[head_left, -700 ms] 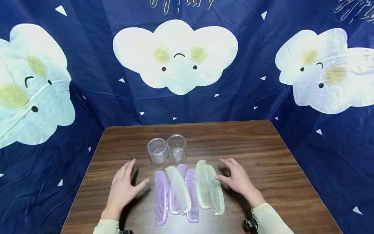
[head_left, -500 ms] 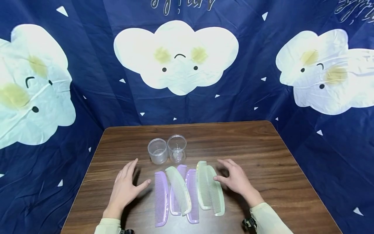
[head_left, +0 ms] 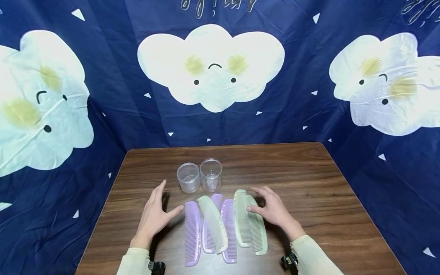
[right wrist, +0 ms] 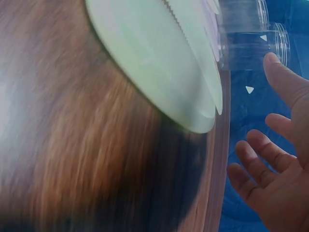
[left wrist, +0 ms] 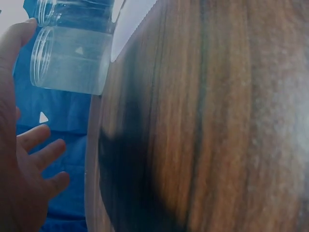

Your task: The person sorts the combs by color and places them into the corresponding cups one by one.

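Observation:
Three purple combs and three pale green combs lie in a cluster on the table. A purple comb (head_left: 192, 235) is leftmost; beside it a green comb (head_left: 214, 225) lies slantwise over another purple one (head_left: 207, 238). A third purple comb (head_left: 229, 229) lies in the middle, and two overlapping green combs (head_left: 242, 219) (head_left: 258, 235) on the right. My left hand (head_left: 154, 214), fingers spread, hovers left of the cluster, thumb near the leftmost comb. Above the rightmost green comb, my right hand (head_left: 274, 211) holds its thumb over the edge; the right wrist view shows a gap between hand and comb.
Two clear plastic cups, a left one (head_left: 189, 178) and a right one (head_left: 211, 177), stand side by side behind the combs. The wooden table (head_left: 302, 172) ends at a blue cloth backdrop (head_left: 113, 95) with printed clouds. Small cameras (head_left: 157, 267) are strapped at both wrists.
Both hands have moved inward toward the combs, the left to the right and the right to the left. The view has shifted slightly; combs and cups stay in place.

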{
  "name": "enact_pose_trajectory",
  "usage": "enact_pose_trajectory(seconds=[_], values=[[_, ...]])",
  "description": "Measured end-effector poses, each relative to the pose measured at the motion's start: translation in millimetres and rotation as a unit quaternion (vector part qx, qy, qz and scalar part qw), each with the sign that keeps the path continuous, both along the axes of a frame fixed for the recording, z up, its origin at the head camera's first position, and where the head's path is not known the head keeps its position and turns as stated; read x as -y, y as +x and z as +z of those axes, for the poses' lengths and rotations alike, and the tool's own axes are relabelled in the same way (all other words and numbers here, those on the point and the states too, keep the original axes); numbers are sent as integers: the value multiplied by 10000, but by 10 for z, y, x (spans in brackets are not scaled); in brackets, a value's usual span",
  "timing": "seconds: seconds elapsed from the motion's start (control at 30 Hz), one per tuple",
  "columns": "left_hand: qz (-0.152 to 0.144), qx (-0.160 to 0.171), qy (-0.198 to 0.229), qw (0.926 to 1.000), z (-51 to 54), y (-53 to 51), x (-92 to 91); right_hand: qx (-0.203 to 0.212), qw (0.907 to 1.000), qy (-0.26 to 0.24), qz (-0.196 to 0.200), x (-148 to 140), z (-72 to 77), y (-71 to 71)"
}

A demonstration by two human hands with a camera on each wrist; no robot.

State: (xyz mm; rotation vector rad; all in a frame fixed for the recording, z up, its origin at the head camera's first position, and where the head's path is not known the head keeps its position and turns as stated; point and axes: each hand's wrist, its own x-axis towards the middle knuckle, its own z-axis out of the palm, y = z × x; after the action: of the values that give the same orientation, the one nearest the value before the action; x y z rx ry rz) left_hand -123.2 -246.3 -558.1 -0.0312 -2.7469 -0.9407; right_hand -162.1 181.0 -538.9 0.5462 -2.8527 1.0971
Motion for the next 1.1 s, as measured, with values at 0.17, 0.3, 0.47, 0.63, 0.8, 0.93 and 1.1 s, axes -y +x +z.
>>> enact_pose_trajectory(seconds=[0.17, 0.3, 0.47, 0.63, 0.8, 0.93, 1.1], values=[[-13, 92, 202, 9998, -21, -26, -32, 88, 9998, -156, 31, 47, 2, -23], [-53, 129, 313, 9994, -42, -58, -36, 201, 9995, -217, 121, 68, -8, -49], [-63, 175, 469, 9987, -65, -113, -17, 297, 9991, -140, 283, 75, -41, -88], [-125, 199, 506, 9984, -74, -150, -3, 370, 9987, -123, 330, 79, -66, -116], [-206, 172, 444, 9987, -66, -194, -20, 410, 9986, -119, 324, 103, -80, -142], [-226, 238, 452, 9984, -58, -217, -49, 376, 9986, -77, 358, 130, -107, -164], [-214, 329, 556, 9977, -42, -239, -83, 376, 9985, -28, 391, 152, -146, -184]])
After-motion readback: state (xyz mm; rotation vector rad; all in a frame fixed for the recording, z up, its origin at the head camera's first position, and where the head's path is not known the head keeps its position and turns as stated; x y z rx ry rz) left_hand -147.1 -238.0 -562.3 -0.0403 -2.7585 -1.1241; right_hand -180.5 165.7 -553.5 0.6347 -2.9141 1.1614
